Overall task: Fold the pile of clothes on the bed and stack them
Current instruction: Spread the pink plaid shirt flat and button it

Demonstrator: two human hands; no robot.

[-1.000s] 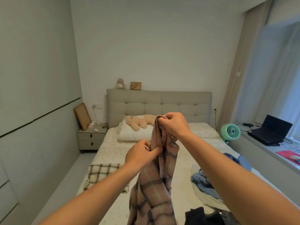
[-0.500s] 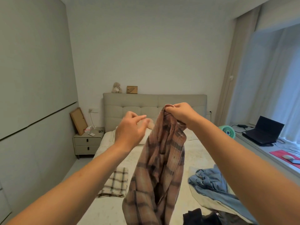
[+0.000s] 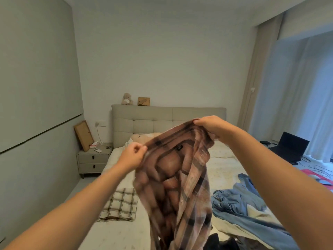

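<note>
A pink-brown plaid shirt (image 3: 182, 179) hangs in the air above the bed (image 3: 124, 231). My left hand (image 3: 132, 155) pinches its top edge at the left. My right hand (image 3: 210, 126) grips the top edge higher up at the right, so the collar opening with its small label spreads between both hands. The shirt's lower part is blurred and reaches the frame's bottom. A folded cream checked garment (image 3: 119, 207) lies flat on the bed's left side. Crumpled blue denim clothes (image 3: 239, 204) and a dark garment (image 3: 219, 243) lie on the right.
A pillow and plush toy (image 3: 142, 138) lie below the padded headboard (image 3: 162, 120). A nightstand (image 3: 92, 159) stands left of the bed. On a ledge at the right sits a laptop (image 3: 290, 147) with cables. Curtains hang beyond it.
My left hand, free of the cloth half a second ago, now pinches the shirt's top edge. Both hands have pulled apart, spreading the collar open. The view has tilted upward.
</note>
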